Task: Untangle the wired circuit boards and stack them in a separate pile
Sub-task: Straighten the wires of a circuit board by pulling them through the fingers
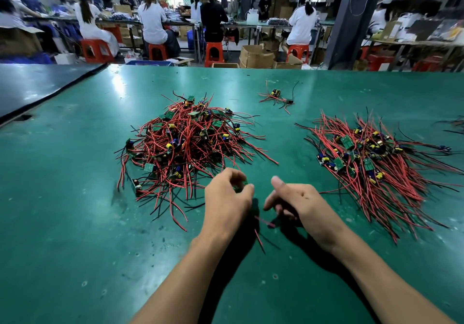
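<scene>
Circuit board (241, 186) pinched by left hand (226, 202) beside tangled pile (185, 143).

Left grip (227, 205) and right grip (301, 207) are bare hands. The slim left forearm (180, 273) and right forearm (371, 268) show uncovered down to the frame's lower edge.

The table mat (75, 223) looks like a green rubbery sheet, semi-glossy under window glare, scuffed and speckled. The wires (391, 193) in the 2 piles have smooth red and black plastic insulation. The circuit boards (347, 141) are matt green, their capacitors (178, 174) shiny-sleeved. The stools (213, 52) are glossy orange plastic, the cardboard boxes (256, 57) matt brown.
</scene>
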Demonstrator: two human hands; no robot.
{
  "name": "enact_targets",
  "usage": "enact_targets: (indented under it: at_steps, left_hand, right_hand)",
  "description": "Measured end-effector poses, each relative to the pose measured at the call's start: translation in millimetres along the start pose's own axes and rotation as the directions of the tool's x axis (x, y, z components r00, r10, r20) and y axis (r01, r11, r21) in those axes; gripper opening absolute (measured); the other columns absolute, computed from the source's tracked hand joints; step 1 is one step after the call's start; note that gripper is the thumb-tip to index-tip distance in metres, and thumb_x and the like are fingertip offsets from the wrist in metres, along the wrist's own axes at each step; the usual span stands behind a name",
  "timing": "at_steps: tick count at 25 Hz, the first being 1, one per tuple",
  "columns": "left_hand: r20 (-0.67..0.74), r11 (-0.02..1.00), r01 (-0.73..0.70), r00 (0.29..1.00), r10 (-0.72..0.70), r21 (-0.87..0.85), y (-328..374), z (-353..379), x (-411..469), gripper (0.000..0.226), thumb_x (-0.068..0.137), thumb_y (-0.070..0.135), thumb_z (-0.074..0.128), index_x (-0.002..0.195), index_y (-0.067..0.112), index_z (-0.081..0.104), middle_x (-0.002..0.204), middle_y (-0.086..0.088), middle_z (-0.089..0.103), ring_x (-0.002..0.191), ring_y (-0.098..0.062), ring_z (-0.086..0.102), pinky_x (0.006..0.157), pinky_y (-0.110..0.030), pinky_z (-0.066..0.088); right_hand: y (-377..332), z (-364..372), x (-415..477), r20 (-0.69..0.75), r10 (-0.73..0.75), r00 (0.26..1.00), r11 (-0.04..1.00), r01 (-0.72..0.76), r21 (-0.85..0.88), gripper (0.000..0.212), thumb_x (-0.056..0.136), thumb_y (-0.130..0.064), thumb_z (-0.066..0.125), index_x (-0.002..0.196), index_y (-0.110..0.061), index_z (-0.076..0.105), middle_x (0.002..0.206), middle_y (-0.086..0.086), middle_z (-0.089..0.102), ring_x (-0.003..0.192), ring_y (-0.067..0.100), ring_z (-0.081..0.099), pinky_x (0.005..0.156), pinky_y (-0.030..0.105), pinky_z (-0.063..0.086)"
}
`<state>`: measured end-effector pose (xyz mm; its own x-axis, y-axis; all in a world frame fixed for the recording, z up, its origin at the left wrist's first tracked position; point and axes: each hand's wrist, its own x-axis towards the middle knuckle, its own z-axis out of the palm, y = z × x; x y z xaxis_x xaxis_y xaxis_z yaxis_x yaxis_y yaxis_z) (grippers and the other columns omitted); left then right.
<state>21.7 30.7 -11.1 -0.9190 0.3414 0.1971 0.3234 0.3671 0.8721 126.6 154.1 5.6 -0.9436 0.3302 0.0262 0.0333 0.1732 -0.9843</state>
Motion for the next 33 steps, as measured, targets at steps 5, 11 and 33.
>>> enact_targets:
  at_steps: [5, 11, 33]
  left_hand:
    - [0.044, 0.81, -0.172, 0.983, 0.178, 0.561, 1, 13, -11, 0.034, 0.085, 0.053, 0.057, 0.096, 0.022, 0.048, 0.098, 0.001, 0.051, 0.088, -0.027, 0.057, 0.065, -0.036, 0.039]
    - [0.015, 0.945, -0.322, 0.947, 0.321, 0.052, 5, 13, -9, 0.007, 0.085, 0.014, 0.066, 0.089, 0.019, 0.064, 0.083, 0.008, 0.068, 0.075, -0.015, 0.062, 0.07, -0.03, 0.049]
    - [0.585, 0.562, 0.497, 0.811, -0.029, -0.661, 22, 4, -11, 0.018, 0.076, 0.003, 0.071, 0.093, 0.009, 0.066, 0.079, -0.008, 0.069, 0.057, -0.015, 0.064, 0.054, -0.023, 0.052]
  right_hand:
    - [11, -10, 16, -0.229, -0.03, 0.973, 0.999, 0.021, -0.043, 0.037, 0.095, -0.036, 0.064, 0.071, -0.009, 0.069, 0.053, -0.001, 0.048, 0.043, 0.013, 0.04, 0.049, 0.026, 0.035]
    - [17, -13, 23, -0.338, -0.019, 0.941, 0.996, -0.012, -0.088, 0.017, 0.095, -0.023, 0.066, 0.083, -0.012, 0.071, 0.065, 0.006, 0.065, 0.05, 0.016, 0.055, 0.048, 0.029, 0.044]
    - [6, -23, 18, 0.214, 0.208, 0.954, 0.803, -0.292, 0.519, 0.038, 0.085, -0.051, 0.066, 0.101, -0.018, 0.078, 0.103, 0.009, 0.069, 0.08, 0.019, 0.062, 0.067, 0.027, 0.055]
